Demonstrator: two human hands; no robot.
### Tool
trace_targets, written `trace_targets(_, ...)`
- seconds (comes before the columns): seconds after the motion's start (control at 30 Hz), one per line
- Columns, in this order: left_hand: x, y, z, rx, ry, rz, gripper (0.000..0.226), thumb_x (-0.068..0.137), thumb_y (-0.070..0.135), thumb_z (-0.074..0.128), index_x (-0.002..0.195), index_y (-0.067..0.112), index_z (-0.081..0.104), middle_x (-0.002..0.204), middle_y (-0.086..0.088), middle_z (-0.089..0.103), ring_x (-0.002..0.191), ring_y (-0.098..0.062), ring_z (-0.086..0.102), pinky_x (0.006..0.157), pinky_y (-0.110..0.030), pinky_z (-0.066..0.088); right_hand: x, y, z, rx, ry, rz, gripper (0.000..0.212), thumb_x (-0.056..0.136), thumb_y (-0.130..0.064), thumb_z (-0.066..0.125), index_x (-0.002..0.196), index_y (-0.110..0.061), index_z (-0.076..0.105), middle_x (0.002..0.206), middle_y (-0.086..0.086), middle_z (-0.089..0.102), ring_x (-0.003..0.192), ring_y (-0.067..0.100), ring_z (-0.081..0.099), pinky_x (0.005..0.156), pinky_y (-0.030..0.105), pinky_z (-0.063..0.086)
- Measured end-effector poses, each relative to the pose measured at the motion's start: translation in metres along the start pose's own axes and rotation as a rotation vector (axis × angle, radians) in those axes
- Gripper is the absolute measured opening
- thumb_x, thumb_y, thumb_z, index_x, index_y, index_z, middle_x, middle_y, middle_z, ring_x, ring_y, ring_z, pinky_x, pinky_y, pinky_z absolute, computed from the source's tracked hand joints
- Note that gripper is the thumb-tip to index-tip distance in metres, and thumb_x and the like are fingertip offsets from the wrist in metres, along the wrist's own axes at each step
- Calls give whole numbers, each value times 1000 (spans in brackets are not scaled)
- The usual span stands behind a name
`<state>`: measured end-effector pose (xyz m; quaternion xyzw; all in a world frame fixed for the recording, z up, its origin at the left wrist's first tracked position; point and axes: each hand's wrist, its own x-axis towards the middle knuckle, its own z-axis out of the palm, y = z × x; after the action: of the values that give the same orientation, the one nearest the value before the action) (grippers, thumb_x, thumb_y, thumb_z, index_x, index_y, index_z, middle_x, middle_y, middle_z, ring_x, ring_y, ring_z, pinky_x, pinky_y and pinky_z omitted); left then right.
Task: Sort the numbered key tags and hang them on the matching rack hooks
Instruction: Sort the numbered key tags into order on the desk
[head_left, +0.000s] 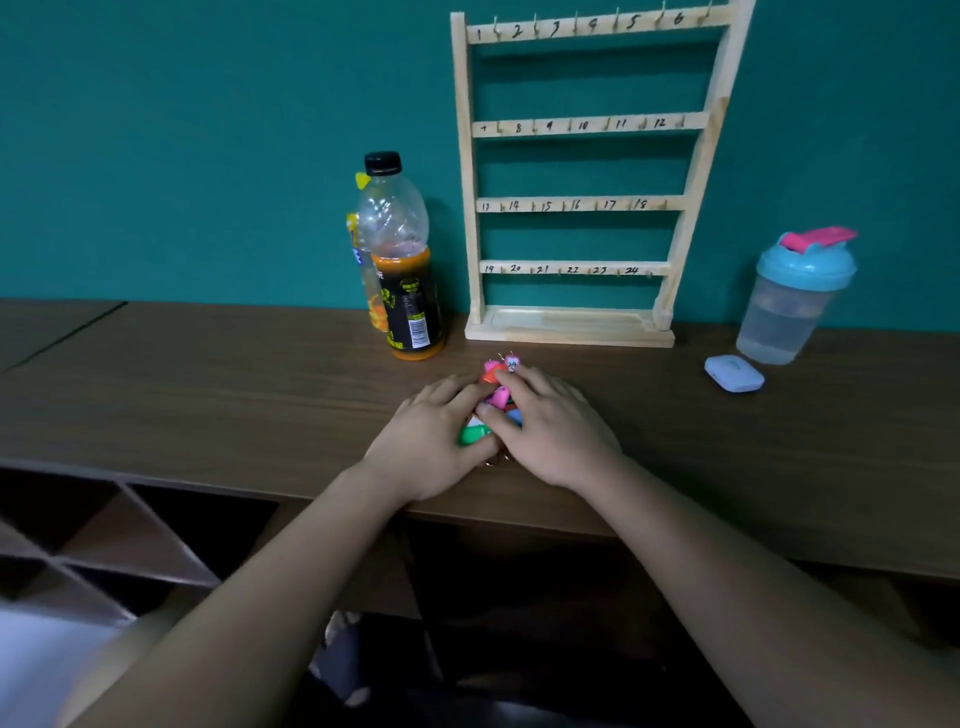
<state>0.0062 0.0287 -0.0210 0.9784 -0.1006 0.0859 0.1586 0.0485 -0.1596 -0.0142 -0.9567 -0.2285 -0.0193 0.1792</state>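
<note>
Both my hands lie flat on the brown wooden desk (208, 374), palms down, cupped around a small heap of coloured key tags (496, 397). My left hand (434, 441) covers the heap's left side, fingers spread loosely over it, with a green tag (470, 434) poking out beneath. My right hand (550, 426) presses on the right side, fingers angled toward the left hand; I cannot tell whether either hand actually pinches a tag. Pink and orange tags show between and just beyond my fingertips, one with a number I cannot read. Straight behind the heap stands the wooden key rack (582, 171) against the teal wall, four rows of hooks numbered 1 to 24, all bare. A half-full orange juice bottle (402, 270) stands just left of the rack; a shaker cup (795, 296) with a blue lid and a small white case (733, 372) sit to its right
</note>
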Motion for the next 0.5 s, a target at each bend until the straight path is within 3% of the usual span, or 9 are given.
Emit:
trace_targets(0.17, -21, -30, -17, -11, -1, -50, 82, 83, 76, 40, 156, 39, 41, 161, 8, 42, 152, -18, 34, 117, -46, 36, 12, -34, 17, 0, -1, -35, 69, 106, -71, 27, 165, -36, 28, 173, -3, 27, 159, 24, 26, 131, 46, 21)
trace_targets(0.4, -31, -68, -36, -41, 3, -100, 71, 89, 62, 65, 152, 36, 47, 156, 7, 47, 150, -18, 37, 115, -42, 35, 30, -72, 35, -3, 4, -85, 64, 108, -67, 24, 161, -32, 35, 169, 0, 34, 157, 24, 30, 129, 46, 24)
trace_targets(0.5, -31, -82, -40, -75, -7, -120, 72, 82, 69, 63, 144, 34, 54, 142, 11, 54, 138, -17, 47, 111, -42, 41, 35, -82, 42, 9, 17, -121, 59, 111, -62, 24, 159, -31, 38, 165, -1, 39, 152, 24, 36, 127, 46, 29)
